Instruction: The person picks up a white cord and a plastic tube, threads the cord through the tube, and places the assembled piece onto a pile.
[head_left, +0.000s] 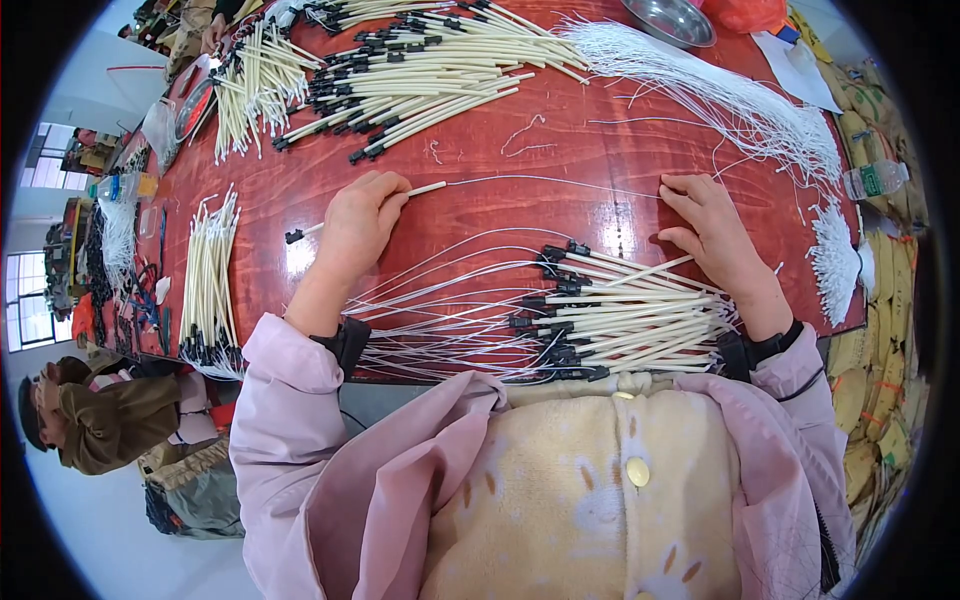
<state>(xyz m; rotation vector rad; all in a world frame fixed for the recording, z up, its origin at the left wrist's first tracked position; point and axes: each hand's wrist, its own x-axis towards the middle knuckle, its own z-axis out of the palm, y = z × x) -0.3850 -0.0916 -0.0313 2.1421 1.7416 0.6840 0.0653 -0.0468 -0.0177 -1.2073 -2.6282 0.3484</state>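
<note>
A slim cream tube [428,188] with a black end piece [293,237] is in the grip of my left hand [358,225], just above the red table. From the tube's right end a thin white cord [550,180] runs across to my right hand [708,225]. That hand's fingertips meet the cord, while its thumb stands apart from the fingers. Nearer my body lies a pile of cream tubes [630,325] with black end pieces. White cords [440,325] trail leftward from this pile, passing by my left wrist.
Beyond my hands lie a large heap of similar tubes [430,90] and a long bundle of white cords [720,95]. A smaller tube bundle [208,280] is at left. A metal bowl [672,20] stands at the back, and a bottle [876,179] lies at right. Another person [110,410] appears at left.
</note>
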